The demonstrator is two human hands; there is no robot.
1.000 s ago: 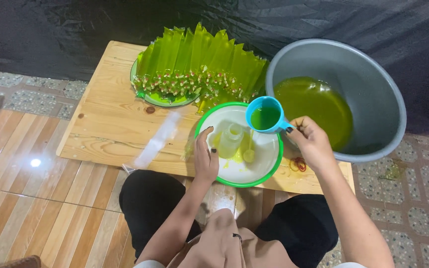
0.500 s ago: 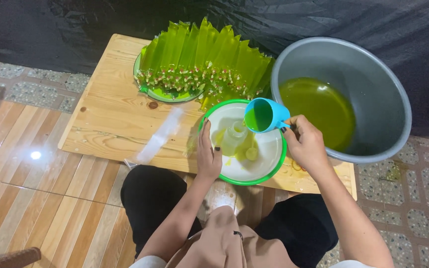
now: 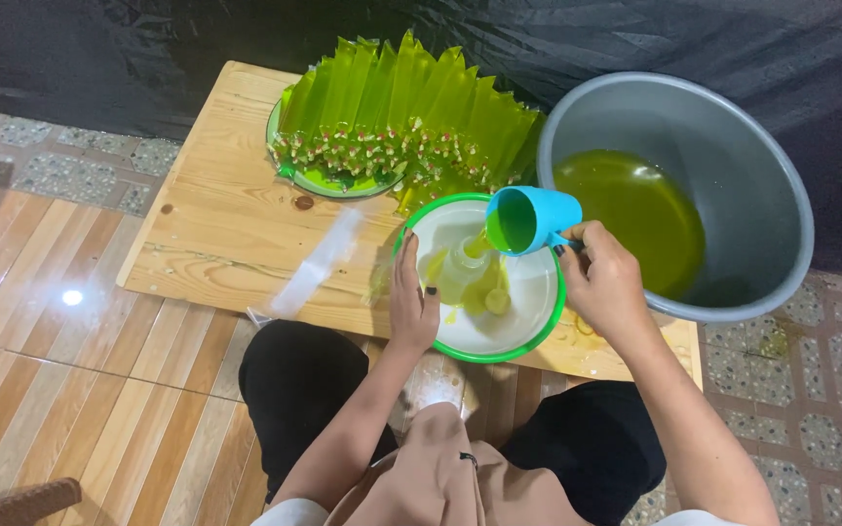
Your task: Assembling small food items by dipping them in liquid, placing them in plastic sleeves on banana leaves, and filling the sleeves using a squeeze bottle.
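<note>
My right hand [image 3: 608, 282] holds a blue cup [image 3: 530, 220] by its handle, tilted so green liquid runs out of it into a clear funnel [image 3: 464, 274]. The funnel stands over a white bowl with a green rim [image 3: 548, 326] on the low wooden table [image 3: 226, 224]. My left hand [image 3: 412, 302] rests at the bowl's left rim, holding the funnel and what looks like a thin clear bag under it. A little green liquid pools in the bowl.
A big grey basin [image 3: 733, 146] with green liquid stands at the right. A green plate [image 3: 328, 180] holds a fan of several filled, tied green bags [image 3: 406, 107]. An empty clear plastic bag [image 3: 314, 268] lies on the table. A black sheet hangs behind; tiled floor lies around.
The blue cup has tipped further and green liquid now pours into the funnel. My left hand has stayed at the bowl.
</note>
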